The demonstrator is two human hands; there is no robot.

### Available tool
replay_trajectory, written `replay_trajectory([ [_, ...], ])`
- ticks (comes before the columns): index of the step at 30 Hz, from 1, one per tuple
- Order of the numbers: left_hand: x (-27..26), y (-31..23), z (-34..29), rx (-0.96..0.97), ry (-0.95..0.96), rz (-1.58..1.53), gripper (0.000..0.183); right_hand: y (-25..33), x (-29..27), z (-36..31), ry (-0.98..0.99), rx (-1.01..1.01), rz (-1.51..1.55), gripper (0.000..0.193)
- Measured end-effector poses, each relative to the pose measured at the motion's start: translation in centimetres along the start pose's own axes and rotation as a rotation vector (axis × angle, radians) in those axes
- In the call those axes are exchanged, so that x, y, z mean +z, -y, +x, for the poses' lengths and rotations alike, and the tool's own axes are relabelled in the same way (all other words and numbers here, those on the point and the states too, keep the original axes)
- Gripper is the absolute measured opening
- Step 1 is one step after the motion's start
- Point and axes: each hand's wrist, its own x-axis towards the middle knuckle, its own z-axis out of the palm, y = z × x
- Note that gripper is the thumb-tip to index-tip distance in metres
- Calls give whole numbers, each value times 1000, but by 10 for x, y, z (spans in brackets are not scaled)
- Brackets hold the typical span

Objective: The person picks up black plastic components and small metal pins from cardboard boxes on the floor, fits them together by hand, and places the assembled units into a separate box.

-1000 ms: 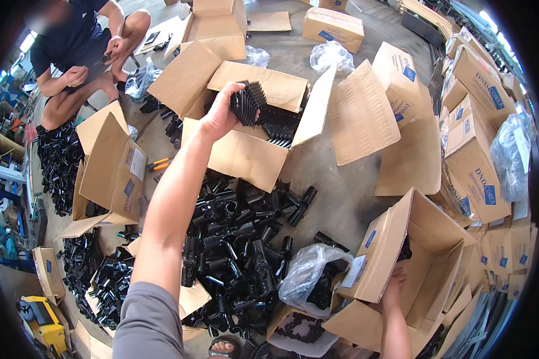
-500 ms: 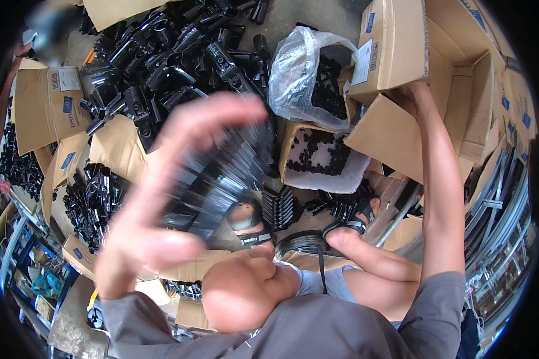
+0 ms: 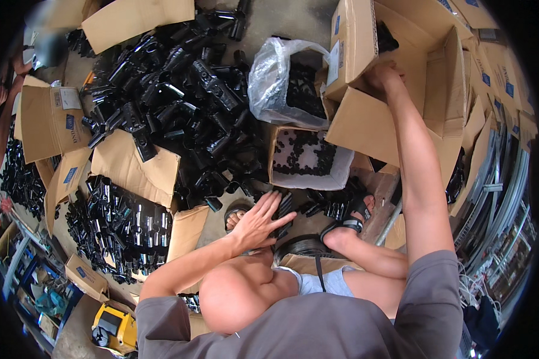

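My left hand point(image 3: 263, 218) rests against a short stack of black ribbed pieces point(image 3: 284, 215) on the floor between my feet. Its fingers are stretched out and spread, the tips touching the stack. To the right, my right arm reaches up into an open cardboard carton point(image 3: 358, 45). The right hand point(image 3: 387, 73) is just inside the carton's edge; its fingers are partly hidden, so a grip cannot be made out. A black piece point(image 3: 387, 37) shows inside the carton beyond that hand.
A large heap of black tubular brackets point(image 3: 179, 90) covers the floor ahead. A lined box of small black parts point(image 3: 312, 157) and a clear plastic bag point(image 3: 269, 78) stand near the carton. More brackets fill an open box point(image 3: 129, 227) at left. Metal tubes point(image 3: 491, 197) lie right.
My left hand, blurred and raised with dark pieces between thumb and fingers, has come down to the floor stack. My right hand, hidden inside the carton before, now shows partly at its edge.
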Motion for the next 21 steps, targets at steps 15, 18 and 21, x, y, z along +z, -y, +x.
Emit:
replay_trajectory([
  [15,-183,49,25,69,-752,-125,53,-26,20,59,-147,-37,-72,79],
  [18,-294,120,40,-139,-1165,96,45,-74,65,94,-179,-101,-130,81],
  [21,-395,208,85,-441,-1364,155,53,-93,107,133,-412,-112,-495,71],
])
